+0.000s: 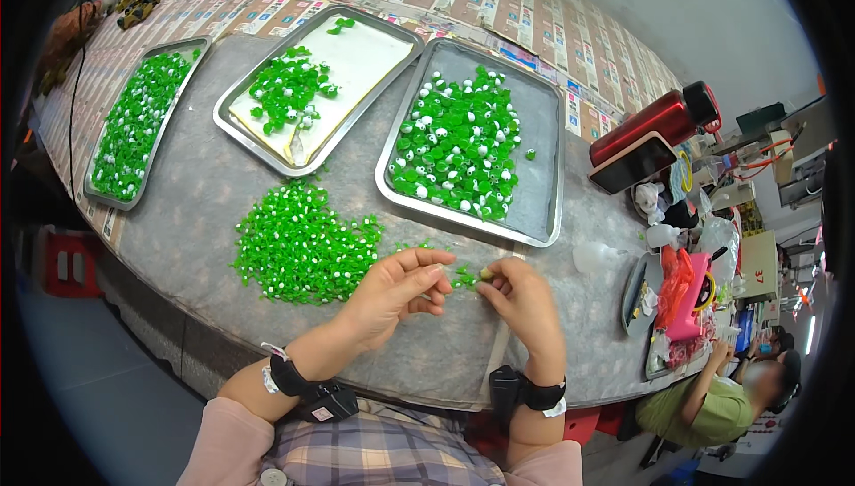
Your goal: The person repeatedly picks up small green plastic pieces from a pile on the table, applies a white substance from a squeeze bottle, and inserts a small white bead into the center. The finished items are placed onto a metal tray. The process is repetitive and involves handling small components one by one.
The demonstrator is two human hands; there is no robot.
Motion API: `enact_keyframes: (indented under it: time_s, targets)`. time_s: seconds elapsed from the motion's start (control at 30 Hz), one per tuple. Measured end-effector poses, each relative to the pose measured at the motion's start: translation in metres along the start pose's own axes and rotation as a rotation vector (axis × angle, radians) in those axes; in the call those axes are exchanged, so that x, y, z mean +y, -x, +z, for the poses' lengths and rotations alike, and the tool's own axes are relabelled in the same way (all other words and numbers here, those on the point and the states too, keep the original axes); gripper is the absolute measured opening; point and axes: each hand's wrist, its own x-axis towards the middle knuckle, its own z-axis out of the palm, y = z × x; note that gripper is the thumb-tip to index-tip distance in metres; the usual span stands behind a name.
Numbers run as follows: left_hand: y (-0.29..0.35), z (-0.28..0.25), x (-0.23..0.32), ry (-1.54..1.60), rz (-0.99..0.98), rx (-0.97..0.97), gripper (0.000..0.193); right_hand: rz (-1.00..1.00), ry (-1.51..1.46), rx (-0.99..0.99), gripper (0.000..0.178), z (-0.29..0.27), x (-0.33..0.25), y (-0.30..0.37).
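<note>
My left hand (398, 295) is held over the grey tabletop with its fingers curled and the thumb close to the index finger. Whatever it may hold is too small to make out. Facing it, my right hand (527, 301) pinches a tiny green plastic piece between thumb and fingertips. Between the two hands shows a little cluster of green pieces (463, 279). Left of my left hand spreads a big pile of small green pieces with white dots (307, 246). Beyond the hands, a metal tray (554, 219) contains green pieces with white, eye-like balls (459, 143).
A second metal tray (223, 121) has a white liner and green clumps; a narrower tray (200, 54) at far left is full. To the right are a red bottle (637, 125), a phone (634, 164) and a pink device (693, 303). Another person (721, 410) sits at right.
</note>
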Motion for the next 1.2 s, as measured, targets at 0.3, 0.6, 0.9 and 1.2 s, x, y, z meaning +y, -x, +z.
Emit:
enact_keyframes:
  time_s: [0.3,0.6,0.9,1.2]
  targets:
    - [-0.004,-0.001,-0.003,-0.104,0.016,0.004,0.023,-0.194,0.029,0.003,0.013,0.004,0.005,-0.008]
    - [-0.007,-0.002,-0.016,-0.488,0.189,-0.060,0.021,-0.239,-0.011,-0.048,0.012,-0.011,-0.033,0.011]
    - [-0.002,0.000,-0.007,-0.233,0.065,-0.032,0.014,-0.022,-0.259,1.210,0.026,-0.062,0.032,0.015]
    - [-0.001,0.000,-0.001,-0.115,-0.013,-0.005,0.015,0.067,-0.545,0.717,0.044,-0.048,0.080,0.005]
